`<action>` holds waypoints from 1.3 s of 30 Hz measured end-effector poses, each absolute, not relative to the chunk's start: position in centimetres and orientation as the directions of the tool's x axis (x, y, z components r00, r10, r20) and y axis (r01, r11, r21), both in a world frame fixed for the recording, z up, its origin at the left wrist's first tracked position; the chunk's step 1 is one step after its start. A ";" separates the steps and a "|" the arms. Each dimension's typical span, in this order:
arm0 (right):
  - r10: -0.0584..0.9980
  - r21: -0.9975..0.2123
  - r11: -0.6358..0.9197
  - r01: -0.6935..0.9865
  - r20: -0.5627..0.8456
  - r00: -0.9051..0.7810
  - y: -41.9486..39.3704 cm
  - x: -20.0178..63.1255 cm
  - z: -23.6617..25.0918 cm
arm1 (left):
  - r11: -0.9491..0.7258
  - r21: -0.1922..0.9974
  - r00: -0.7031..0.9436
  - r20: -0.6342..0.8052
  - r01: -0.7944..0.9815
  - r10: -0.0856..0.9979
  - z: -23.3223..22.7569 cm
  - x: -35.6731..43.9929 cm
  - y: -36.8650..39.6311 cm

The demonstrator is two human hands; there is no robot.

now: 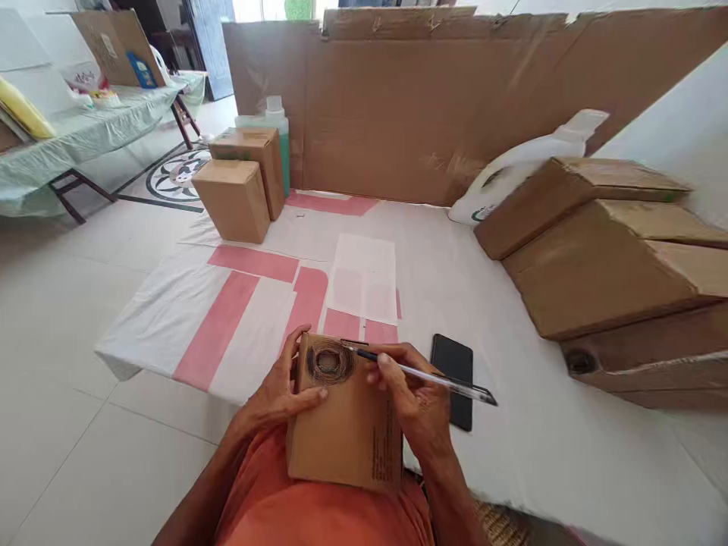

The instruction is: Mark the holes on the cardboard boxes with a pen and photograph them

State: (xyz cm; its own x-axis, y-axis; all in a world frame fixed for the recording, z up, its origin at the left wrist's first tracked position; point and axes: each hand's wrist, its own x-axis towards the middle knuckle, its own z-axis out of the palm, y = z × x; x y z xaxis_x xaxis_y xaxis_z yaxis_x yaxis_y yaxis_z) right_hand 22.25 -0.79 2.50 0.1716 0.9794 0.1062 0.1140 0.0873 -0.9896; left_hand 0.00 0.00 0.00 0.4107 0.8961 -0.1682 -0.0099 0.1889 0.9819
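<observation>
A small brown cardboard box (341, 440) leans against my body at the table's front edge. Its upper left face carries a dark scribbled ring (328, 361), and faint printed lines run down its lower right. My left hand (284, 390) grips the box by its left side, the thumb lying on the face below the ring. Between the fingers of my right hand (418, 390) is a clear-barrelled pen (424, 374). The pen's tip points left, close to the ring's upper right edge; whether it touches the cardboard I cannot tell.
A black phone (452, 371) lies right of my right hand. On the white and pink tablecloth (239, 303) rests a white sheet (364, 265). Cardboard boxes (230, 208) stand back left beside a green-liquid bottle (276, 117). More boxes (591, 273) and a white jug (520, 167) are at right.
</observation>
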 end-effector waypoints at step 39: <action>0.706 -0.310 -0.706 0.637 -0.233 0.669 -2.3 31.0 -2.2 | 0.251 0.959 0.347 -0.283 0.135 0.894 0.1 -0.6 -0.3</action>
